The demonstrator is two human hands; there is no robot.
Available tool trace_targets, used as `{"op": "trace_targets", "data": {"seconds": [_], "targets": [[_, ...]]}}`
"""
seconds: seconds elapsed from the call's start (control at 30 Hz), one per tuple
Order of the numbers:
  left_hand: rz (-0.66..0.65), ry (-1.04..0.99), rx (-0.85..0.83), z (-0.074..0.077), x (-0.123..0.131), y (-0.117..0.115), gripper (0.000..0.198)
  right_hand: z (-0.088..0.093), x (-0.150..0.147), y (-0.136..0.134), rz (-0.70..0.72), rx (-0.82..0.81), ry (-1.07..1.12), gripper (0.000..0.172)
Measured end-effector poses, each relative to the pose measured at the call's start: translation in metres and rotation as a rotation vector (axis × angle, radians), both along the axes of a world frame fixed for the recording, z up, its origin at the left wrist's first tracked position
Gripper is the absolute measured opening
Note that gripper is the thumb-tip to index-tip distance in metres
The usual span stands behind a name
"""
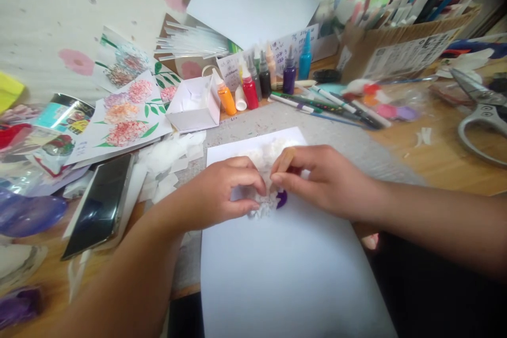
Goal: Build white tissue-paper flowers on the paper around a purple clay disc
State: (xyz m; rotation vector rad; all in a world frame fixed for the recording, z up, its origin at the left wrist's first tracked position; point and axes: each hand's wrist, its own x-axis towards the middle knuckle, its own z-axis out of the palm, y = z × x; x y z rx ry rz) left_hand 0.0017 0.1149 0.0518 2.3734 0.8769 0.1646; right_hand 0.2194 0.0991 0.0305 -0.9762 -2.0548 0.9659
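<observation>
A white sheet of paper lies in front of me and reaches past the near table edge. On its upper part sits a cluster of crumpled white tissue paper, with a purple paint patch at its lower right. My left hand curves in from the left, its thumb and fingertips closed around tissue at the cluster's lower edge. From the right, my right hand pinches at the cluster's middle, just above the purple; what seems to be a bit of tissue between those fingertips is mostly hidden.
Torn tissue pieces and a phone lie to the left. Behind are flower cards, a white box, paint bottles and pens. Scissors and a cardboard box of brushes stand right.
</observation>
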Motion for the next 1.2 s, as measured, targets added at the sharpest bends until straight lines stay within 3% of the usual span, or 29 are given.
{"op": "trace_targets", "data": {"seconds": [0.2, 0.33, 0.57, 0.7, 0.9, 1.2], "targets": [[0.027, -0.031, 0.000, 0.002, 0.001, -0.002, 0.013, 0.006, 0.011, 0.003, -0.022, -0.071, 0.047, 0.018], [0.057, -0.034, 0.019, 0.004, 0.001, -0.002, 0.013, 0.003, 0.011, 0.002, 0.035, -0.111, 0.034, 0.017], [-0.138, 0.005, 0.002, 0.005, 0.005, -0.007, 0.024, -0.005, 0.003, 0.002, 0.076, -0.174, 0.122, 0.014], [-0.106, 0.082, 0.069, 0.002, 0.008, -0.008, 0.022, -0.005, 0.003, 0.005, 0.078, -0.193, 0.146, 0.013], [-0.072, 0.065, 0.085, 0.002, 0.006, -0.005, 0.012, 0.002, 0.009, 0.003, -0.024, -0.110, 0.103, 0.016], [-0.075, 0.066, 0.056, 0.002, 0.004, -0.005, 0.013, -0.008, 0.001, 0.002, 0.122, 0.016, 0.049, 0.015]]}}
